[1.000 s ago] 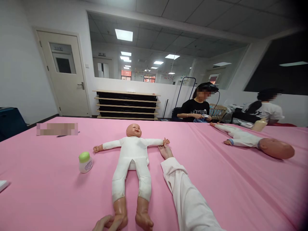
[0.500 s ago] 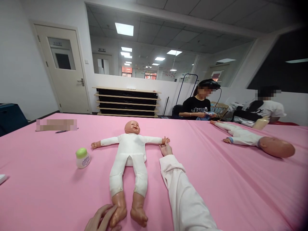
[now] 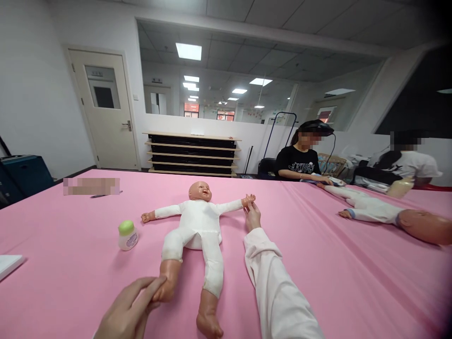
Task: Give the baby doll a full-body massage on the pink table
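Note:
A baby doll (image 3: pixel 201 219) with a white cloth body lies face up on the pink-covered table (image 3: pixel 88 273), its head away from me. My left hand (image 3: pixel 129 301) is closed on the doll's foot at the left, with that leg bent and swung outward. My right hand (image 3: pixel 253 216) pinches the doll's hand at the right, holding that arm stretched out. The doll's other arm and other leg lie free. A small jar with a green lid (image 3: pixel 127 234) stands left of the doll.
A second doll (image 3: pixel 384 212) lies at the right. At the left edge is a white object (image 3: pixel 10 264); a pen (image 3: pixel 106 194) lies farther back beside a blurred patch. A person in black (image 3: pixel 298 160) sits beyond the table, another in white (image 3: pixel 406 165) farther right, near a bottle (image 3: pixel 400 187).
My left hand has taken hold of the foot and moved the leg up and to the left. My right hand has closed on the doll's hand and raised it slightly. The view has shifted.

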`<state>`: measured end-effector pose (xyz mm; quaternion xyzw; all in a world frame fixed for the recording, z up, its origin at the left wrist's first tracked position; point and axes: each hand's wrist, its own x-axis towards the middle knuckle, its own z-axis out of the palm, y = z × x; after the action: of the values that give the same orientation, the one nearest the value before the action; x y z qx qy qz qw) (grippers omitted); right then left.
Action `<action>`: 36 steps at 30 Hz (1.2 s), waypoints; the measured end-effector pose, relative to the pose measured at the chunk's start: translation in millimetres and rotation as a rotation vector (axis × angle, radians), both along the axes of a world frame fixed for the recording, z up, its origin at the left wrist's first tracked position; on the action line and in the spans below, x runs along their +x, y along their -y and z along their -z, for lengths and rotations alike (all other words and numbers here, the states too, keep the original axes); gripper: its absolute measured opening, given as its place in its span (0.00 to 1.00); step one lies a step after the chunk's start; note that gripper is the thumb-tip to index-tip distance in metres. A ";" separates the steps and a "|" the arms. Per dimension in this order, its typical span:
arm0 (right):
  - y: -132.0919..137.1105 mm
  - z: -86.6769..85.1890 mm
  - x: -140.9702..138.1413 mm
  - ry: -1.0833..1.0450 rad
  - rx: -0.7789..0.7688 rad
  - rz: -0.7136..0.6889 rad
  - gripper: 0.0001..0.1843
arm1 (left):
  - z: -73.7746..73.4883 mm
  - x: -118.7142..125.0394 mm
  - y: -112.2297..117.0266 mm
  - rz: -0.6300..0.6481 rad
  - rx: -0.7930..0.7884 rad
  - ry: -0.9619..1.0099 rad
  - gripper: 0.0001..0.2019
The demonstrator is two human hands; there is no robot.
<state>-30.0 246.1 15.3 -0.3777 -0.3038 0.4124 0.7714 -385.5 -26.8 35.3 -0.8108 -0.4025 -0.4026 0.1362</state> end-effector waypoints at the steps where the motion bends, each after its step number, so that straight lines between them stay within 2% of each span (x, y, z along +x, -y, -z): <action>1: -1.2 -12.5 -9.0 0.081 0.081 0.001 0.21 | -17.5 2.2 -6.7 0.021 0.005 0.024 0.14; 4: -4.8 -49.1 -46.0 0.391 0.280 -0.089 0.21 | -58.6 23.2 -33.9 0.104 0.013 0.046 0.15; 6: -7.9 -66.0 -73.3 0.559 0.252 -0.226 0.19 | -73.7 45.4 -57.4 0.168 -0.015 0.028 0.14; 9: -14.9 -74.7 -104.9 0.702 0.087 -0.451 0.18 | -81.1 81.7 -93.7 0.207 -0.122 -0.064 0.13; 11: -21.0 -72.3 -115.0 0.748 -0.001 -0.581 0.19 | -78.3 104.7 -113.9 0.191 -0.182 -0.151 0.11; 13: -27.1 -67.0 -116.8 0.800 -0.066 -0.666 0.20 | -69.2 125.8 -129.0 0.170 -0.204 -0.240 0.10; 18: -31.4 -53.9 -112.3 0.875 -0.135 -0.732 0.17 | -27.1 167.7 -149.9 0.132 -0.085 -0.423 0.09; 20: -28.7 -53.0 -113.4 0.874 -0.110 -0.726 0.17 | -18.1 174.3 -152.4 0.126 -0.059 -0.447 0.08; 22: -26.6 -57.8 -111.1 0.851 -0.077 -0.663 0.17 | -22.6 170.6 -148.9 0.116 -0.067 -0.440 0.07; 25: -26.7 -71.7 -87.3 0.757 -0.002 -0.509 0.18 | -50.4 142.6 -126.1 0.145 -0.094 -0.378 0.08; 28: -25.7 -74.3 -35.9 0.492 0.037 -0.328 0.17 | -78.3 96.2 -84.3 0.175 -0.125 -0.262 0.12; 30: -21.0 -60.9 2.4 0.319 -0.047 -0.277 0.14 | -83.3 64.9 -54.4 0.142 -0.137 -0.243 0.16; 31: -17.4 -50.0 19.2 0.243 -0.137 -0.272 0.11 | -80.4 51.2 -41.4 0.134 -0.131 -0.265 0.15; 33: -8.8 -24.3 44.1 0.135 -0.324 -0.249 0.09 | -64.7 30.3 -21.9 0.175 -0.086 -0.336 0.10; 36: 2.8 9.8 58.7 0.101 -0.466 -0.222 0.08 | -27.2 15.1 -9.2 0.196 0.018 -0.414 0.10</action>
<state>28.7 243.3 5.5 -0.5297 -0.2784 0.5340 0.5973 -370.3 -17.6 62.4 -0.9101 -0.2815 -0.2427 0.1834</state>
